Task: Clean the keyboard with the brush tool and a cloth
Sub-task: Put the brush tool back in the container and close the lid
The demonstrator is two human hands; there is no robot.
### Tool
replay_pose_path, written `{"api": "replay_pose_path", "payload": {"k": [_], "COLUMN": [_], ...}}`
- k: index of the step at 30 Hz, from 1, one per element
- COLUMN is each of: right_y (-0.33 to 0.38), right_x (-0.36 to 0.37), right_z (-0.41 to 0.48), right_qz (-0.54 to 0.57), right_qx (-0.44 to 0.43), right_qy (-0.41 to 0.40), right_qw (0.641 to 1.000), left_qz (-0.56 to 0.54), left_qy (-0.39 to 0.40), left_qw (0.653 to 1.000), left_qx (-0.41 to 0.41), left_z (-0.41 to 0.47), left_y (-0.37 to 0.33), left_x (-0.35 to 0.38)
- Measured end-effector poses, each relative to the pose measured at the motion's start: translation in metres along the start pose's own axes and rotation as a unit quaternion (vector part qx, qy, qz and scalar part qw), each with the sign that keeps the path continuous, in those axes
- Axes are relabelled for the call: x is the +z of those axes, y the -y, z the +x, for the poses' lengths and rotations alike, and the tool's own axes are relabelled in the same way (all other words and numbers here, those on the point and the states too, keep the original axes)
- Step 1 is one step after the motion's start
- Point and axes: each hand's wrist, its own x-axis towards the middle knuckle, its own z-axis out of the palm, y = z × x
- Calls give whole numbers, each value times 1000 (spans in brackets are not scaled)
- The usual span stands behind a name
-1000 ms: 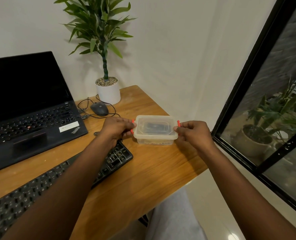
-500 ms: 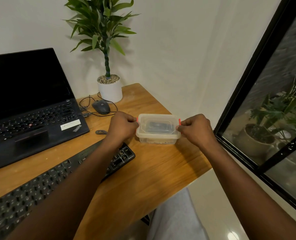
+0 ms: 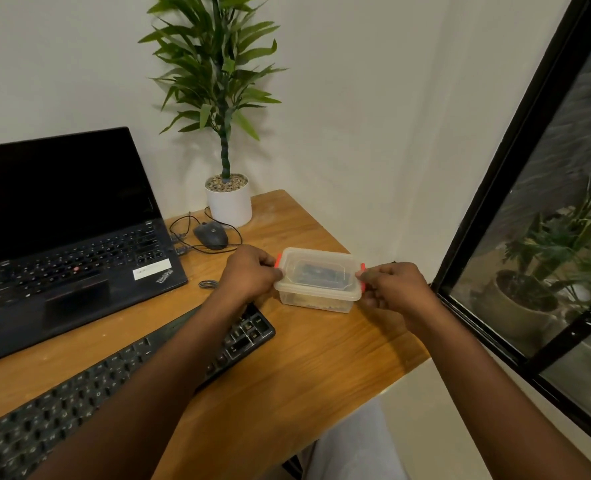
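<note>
We pinch the box (image 3: 318, 278) by its red clips (image 3: 278, 260), left hand (image 3: 249, 271) and right hand (image 3: 394, 289), just past the keyboard (image 3: 114, 382) on the surface (image 3: 321, 358); a clip snapping free could jolt it over the edge

The left hand (image 3: 249, 271) bunches tighter than a second ago: its fingers, then stretched toward the clear container (image 3: 318, 271), now curl knuckles-up against that end, pinching at the left red clip (image 3: 277, 260), which shows just past the fingertips. The right hand (image 3: 396, 289) shifts its hold too, and its thumb now lies across the right red clip (image 3: 363, 269), with red visible above and below it. Both clips seem swung slightly out from the lid, though blur makes this uncertain.
</note>
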Motion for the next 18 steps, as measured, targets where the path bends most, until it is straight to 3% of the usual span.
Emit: {"api": "replay_pose_path", "payload": {"k": [9,18], "right_y": [13,16], "right_x": [23,40], "right_z": [3,17], "right_qz": [192,306], "right_qx": [68,139], "right_qy": [82,55], "right_qw": [976,940], "left_qz": [25,-1], "left_qy": [-38,-10], "left_qw": [998,999], "left_qx": [52,53], "left_z": [73,117], "left_y": [-24,-22], "left_x": [-11,21]}}
